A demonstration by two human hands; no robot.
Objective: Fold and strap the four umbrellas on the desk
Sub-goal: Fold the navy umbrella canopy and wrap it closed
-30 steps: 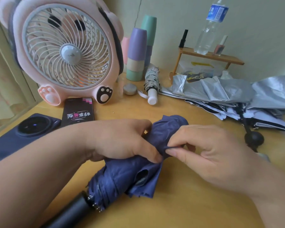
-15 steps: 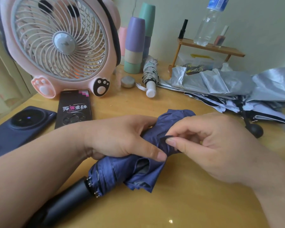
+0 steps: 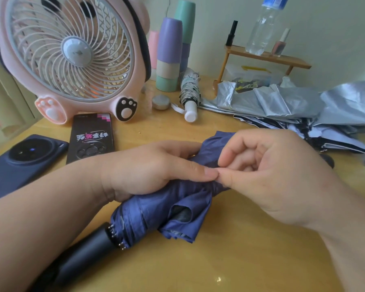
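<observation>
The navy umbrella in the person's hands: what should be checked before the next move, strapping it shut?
1. Grip: the left hand holds the navy umbrella around its middle: ok.
2. Canopy rolled tight: not ok, a loose flap sticks out near the black handle.
3. Strap in hand: cannot tell. The right hand pinches at the fabric, but no strap shows.
4. Working room: the silver umbrella lies apart, farther back on the desk: ok.
</observation>
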